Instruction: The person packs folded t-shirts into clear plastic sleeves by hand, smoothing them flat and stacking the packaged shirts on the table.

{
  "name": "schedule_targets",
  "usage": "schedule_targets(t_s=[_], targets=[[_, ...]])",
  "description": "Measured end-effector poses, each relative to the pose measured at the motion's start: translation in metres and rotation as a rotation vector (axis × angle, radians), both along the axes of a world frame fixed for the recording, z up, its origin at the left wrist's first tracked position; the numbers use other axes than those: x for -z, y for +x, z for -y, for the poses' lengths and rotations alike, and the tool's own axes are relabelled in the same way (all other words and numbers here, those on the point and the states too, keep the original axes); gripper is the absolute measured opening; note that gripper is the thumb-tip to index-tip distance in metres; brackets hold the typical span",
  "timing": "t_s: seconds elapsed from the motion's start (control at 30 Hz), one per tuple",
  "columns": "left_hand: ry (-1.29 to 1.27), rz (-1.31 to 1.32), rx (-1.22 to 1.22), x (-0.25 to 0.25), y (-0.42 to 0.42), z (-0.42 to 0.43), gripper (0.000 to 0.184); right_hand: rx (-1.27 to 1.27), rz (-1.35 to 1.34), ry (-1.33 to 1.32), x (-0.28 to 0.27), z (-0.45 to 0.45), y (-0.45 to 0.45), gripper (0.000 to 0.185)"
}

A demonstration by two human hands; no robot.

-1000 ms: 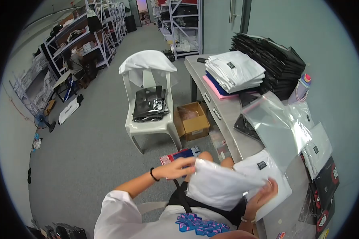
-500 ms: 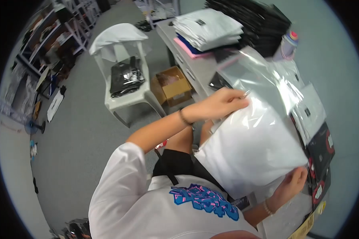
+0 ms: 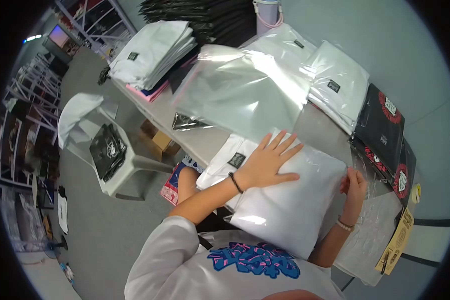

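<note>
On the tabletop (image 3: 327, 122), a folded-shirt stack (image 3: 152, 55) lies far left, a bag pile (image 3: 225, 22) behind it, a bottle (image 3: 267, 17) right of that pile. Plastic sleeves (image 3: 240, 95) lie mid-tabletop, before the bottle. Nearer, a bagged garment (image 3: 295, 215) overlaps another shirt (image 3: 217, 162). Left, a chair (image 3: 127, 177) holds packages (image 3: 107, 152).

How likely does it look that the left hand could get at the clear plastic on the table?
Probably yes: the left hand is spread flat on the bagged white garment, and the clear plastic lies just beyond its fingertips, with nothing apparently in between.
</note>
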State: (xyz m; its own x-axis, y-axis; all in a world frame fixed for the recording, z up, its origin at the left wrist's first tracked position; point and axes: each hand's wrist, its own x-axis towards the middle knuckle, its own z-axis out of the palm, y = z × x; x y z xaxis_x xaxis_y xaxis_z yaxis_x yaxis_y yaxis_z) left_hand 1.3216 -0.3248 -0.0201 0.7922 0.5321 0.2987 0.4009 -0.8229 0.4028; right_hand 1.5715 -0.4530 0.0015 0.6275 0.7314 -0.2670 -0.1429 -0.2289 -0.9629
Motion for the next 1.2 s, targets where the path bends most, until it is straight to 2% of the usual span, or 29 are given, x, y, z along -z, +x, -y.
schedule_targets(t_s=[0.1, 0.17, 0.23, 0.3, 0.37, 0.47, 0.57, 0.73, 0.87, 1.2], targets=[[0.003, -0.127, -0.024, -0.018, -0.004, 0.008, 0.071, 0.012, -0.380, 0.288, -0.012, -0.007, -0.013, 0.017], [0.024, -0.262, -0.056, -0.032, -0.003, 0.012, 0.073, 0.043, -0.644, 0.499, -0.025, -0.024, -0.046, 0.021], [-0.037, -0.290, -0.023, -0.049, 0.006, 0.011, 0.075, -0.122, -0.012, 0.358, -0.025, -0.010, -0.073, 0.038], [-0.032, -0.253, -0.016, -0.055, 0.019, 0.017, 0.076, -0.440, 0.731, 0.120, -0.035, 0.015, -0.087, 0.049], [-0.079, -0.170, -0.030, -0.047, 0.030, 0.031, 0.072, -0.533, 0.974, -0.021, -0.036, 0.029, -0.107, 0.062], [-0.071, -0.198, -0.049, -0.029, 0.037, 0.045, 0.066, -0.426, 1.048, -0.157, -0.011, 0.040, -0.116, 0.075], [-0.086, -0.222, -0.068, -0.029, 0.038, 0.046, 0.066, -0.381, 1.029, -0.082, 0.021, 0.047, -0.113, 0.085], [-0.086, -0.233, -0.093, -0.018, 0.038, 0.046, 0.068, -0.424, 1.086, -0.195, 0.037, 0.045, -0.118, 0.087], [-0.088, -0.265, -0.105, -0.014, 0.035, 0.046, 0.069, -0.372, 1.173, -0.115, 0.056, 0.049, -0.120, 0.090], [-0.073, -0.341, -0.093, -0.007, 0.036, 0.046, 0.070, -0.410, 1.197, -0.184, 0.061, 0.052, -0.120, 0.094]])
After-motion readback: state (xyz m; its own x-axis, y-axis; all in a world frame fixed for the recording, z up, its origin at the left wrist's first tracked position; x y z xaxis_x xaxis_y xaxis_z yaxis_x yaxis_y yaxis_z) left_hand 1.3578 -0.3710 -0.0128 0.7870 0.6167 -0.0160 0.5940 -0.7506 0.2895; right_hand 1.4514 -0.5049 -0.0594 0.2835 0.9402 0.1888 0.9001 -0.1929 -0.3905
